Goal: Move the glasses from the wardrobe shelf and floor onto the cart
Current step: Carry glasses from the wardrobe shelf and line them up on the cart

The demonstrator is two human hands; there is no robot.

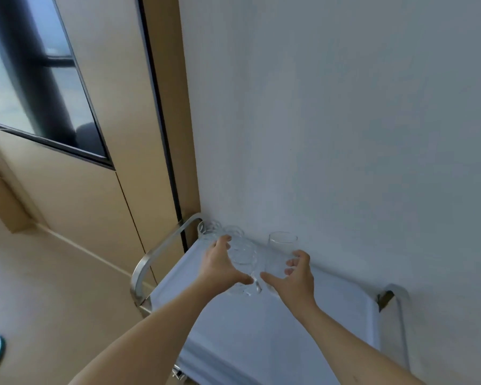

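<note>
The cart point(261, 329) with a white top stands against the wall. My left hand point(220, 266) is curled round a patterned clear glass point(245, 259) on the cart top, thumb at the front and fingers behind. My right hand point(295, 276) holds a taller smooth glass point(281, 245) just to the right; thumb and fingers wrap its lower part. The two held glasses stand close together. More clear glasses point(214, 229) are grouped at the cart's far left corner, by the handle.
A curved metal handle point(156, 254) runs along the cart's left end, and another point(397, 301) along its right end. A white wall point(345, 134) rises right behind the cart. Beige panelling with a window point(39, 79) lies left, above tan floor point(39, 287).
</note>
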